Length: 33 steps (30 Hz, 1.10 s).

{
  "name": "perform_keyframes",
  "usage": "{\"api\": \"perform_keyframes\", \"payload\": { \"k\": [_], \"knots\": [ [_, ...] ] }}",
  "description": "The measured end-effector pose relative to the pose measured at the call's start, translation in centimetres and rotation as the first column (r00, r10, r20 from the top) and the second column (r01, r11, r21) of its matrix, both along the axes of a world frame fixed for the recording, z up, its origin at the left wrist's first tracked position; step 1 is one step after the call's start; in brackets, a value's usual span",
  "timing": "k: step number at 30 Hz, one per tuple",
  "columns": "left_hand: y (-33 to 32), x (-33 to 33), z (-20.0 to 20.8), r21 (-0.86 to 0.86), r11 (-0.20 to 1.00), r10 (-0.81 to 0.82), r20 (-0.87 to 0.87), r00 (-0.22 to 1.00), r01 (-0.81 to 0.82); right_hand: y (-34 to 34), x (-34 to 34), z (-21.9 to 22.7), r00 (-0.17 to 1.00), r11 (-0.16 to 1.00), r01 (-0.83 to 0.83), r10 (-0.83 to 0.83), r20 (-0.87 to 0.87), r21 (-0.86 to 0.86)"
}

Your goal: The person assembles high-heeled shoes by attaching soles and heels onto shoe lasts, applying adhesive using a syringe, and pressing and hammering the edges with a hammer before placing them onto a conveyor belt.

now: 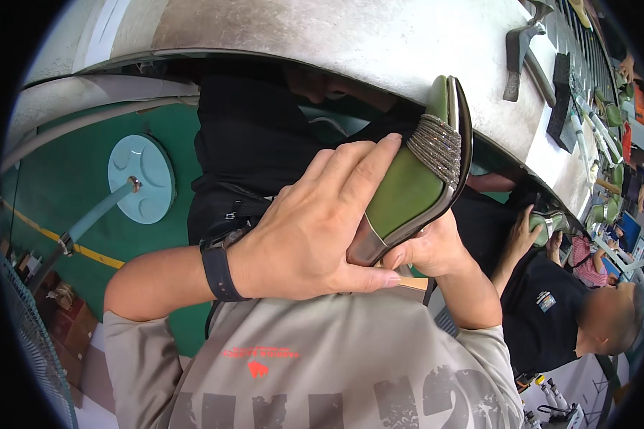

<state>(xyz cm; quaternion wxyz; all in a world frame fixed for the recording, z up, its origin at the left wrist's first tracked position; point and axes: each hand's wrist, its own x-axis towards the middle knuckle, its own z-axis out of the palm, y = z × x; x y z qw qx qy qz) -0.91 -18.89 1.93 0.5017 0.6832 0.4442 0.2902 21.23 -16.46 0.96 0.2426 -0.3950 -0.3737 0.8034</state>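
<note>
In front of my chest I hold a green shoe (406, 196) with both hands. Rows of sparkling stones form a band (436, 150) across it, and a dark, shiny sole edge runs along its right side. My left hand (315, 222) presses on its left side, fingers stretched over the green upper and thumb along the lower end. From below and the right, my right hand (436, 249) grips the shoe; its fingers are partly hidden behind it. A black watch band (220, 270) circles my left wrist.
A pale, worn worktable (322, 28) curves across the top, with a hammer (524, 61) and a black block (563, 100) on it. At right, a co-worker (544, 307) holds another green shoe (547, 227). A light-blue round disc on a pole (142, 179) stands left.
</note>
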Motion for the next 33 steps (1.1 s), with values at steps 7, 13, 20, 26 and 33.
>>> {"api": "perform_keyframes", "payload": {
  "k": [7,13,20,26,33],
  "knots": [
    [0.0,0.0,0.1,-0.051,0.998,-0.023,-0.007,1.0,0.022,0.1,0.0,-0.4,1.0,1.0,0.0,0.0,-0.011,0.022],
    [0.3,0.2,0.2,0.02,1.0,0.012,-0.029,0.999,-0.012,-0.8,-0.3,-1.5,1.0,0.991,0.019,-0.021,0.014,0.134],
    [6.5,-2.4,3.3,0.122,0.985,-0.105,-0.117,0.988,0.119,2.5,-2.3,0.6,0.994,0.968,0.099,-0.108,0.024,0.229],
    [17.3,-6.3,2.9,0.442,0.846,-0.126,-0.375,0.918,0.297,8.0,-2.2,3.3,0.861,0.71,-0.143,-0.254,0.44,0.689],
    [18.4,-7.0,1.6,0.386,0.882,-0.167,-0.277,0.946,0.269,16.0,-1.3,3.6,0.768,-0.175,-0.458,-0.571,0.289,0.871]
  ]
}}
